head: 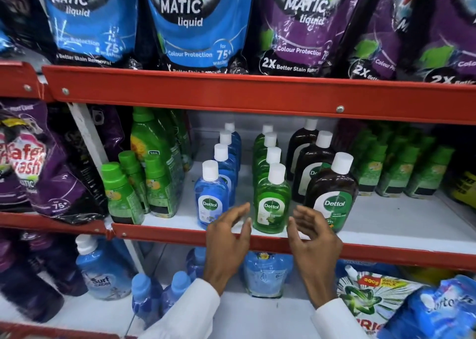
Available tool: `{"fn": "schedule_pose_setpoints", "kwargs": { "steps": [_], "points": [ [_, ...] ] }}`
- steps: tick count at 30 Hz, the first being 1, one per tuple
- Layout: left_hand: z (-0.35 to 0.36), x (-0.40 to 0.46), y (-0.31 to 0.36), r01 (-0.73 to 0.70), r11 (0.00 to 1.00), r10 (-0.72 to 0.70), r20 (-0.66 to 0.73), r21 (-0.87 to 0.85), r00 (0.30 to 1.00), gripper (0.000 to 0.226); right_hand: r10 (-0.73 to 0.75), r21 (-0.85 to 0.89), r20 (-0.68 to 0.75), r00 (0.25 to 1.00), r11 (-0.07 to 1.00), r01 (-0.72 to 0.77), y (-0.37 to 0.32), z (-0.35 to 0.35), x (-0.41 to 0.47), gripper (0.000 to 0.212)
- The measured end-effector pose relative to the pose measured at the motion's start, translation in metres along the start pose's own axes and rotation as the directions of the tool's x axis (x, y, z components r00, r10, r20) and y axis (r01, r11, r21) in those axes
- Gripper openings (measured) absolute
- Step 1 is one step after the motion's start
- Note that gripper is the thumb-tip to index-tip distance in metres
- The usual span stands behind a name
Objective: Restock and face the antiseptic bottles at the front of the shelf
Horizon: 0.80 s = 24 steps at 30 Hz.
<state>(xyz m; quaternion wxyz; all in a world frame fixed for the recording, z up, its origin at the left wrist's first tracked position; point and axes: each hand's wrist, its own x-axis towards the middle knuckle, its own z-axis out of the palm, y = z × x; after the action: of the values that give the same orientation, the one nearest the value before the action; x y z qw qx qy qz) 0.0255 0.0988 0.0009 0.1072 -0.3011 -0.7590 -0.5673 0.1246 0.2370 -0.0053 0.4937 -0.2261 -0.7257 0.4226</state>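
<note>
Three rows of white-capped Dettol bottles stand on the middle shelf [386, 225]. The front green bottle [271, 202] is at the shelf's front edge, label facing out. A blue bottle [210, 197] heads the row to its left, and a larger brown bottle [332, 194] heads the row to its right. My left hand [228, 238] hovers just left of the green bottle, fingers spread, holding nothing. On the other side of that bottle, my right hand [313, 238] is also empty, with its fingers apart. Neither hand touches the bottle.
Green-capped bottles [123, 191] crowd the shelf's left; more green bottles [401, 171] sit at the right rear. Large detergent pouches [190, 24] fill the shelf above. Blue fabric-softener bottles [103, 269] and bags lie on the shelf below. Red rails [231, 91] edge each shelf.
</note>
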Motion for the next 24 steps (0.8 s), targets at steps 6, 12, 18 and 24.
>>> {"fn": "schedule_pose_setpoints", "kwargs": {
  "steps": [6,12,18,24],
  "points": [
    [-0.060,0.009,-0.017,0.042,0.999,-0.038,-0.312,0.005,0.949,0.042,-0.103,-0.008,0.237,0.966,0.994,0.108,-0.026,0.049,-0.024,0.033],
    [-0.071,0.029,-0.050,0.142,0.983,-0.147,0.036,0.114,0.988,0.049,-0.071,-0.091,0.444,0.893,0.988,0.124,-0.028,0.097,-0.016,0.040],
    [-0.069,0.029,-0.053,0.094,0.995,-0.095,0.056,0.024,0.994,0.045,-0.037,-0.108,0.392,0.919,0.990,0.086,-0.022,0.097,-0.012,0.025],
    [-0.068,0.030,-0.056,0.062,0.998,-0.062,0.066,0.006,0.996,0.046,0.019,-0.073,0.379,0.925,0.997,0.010,-0.028,0.096,-0.015,0.027]
  ]
}}
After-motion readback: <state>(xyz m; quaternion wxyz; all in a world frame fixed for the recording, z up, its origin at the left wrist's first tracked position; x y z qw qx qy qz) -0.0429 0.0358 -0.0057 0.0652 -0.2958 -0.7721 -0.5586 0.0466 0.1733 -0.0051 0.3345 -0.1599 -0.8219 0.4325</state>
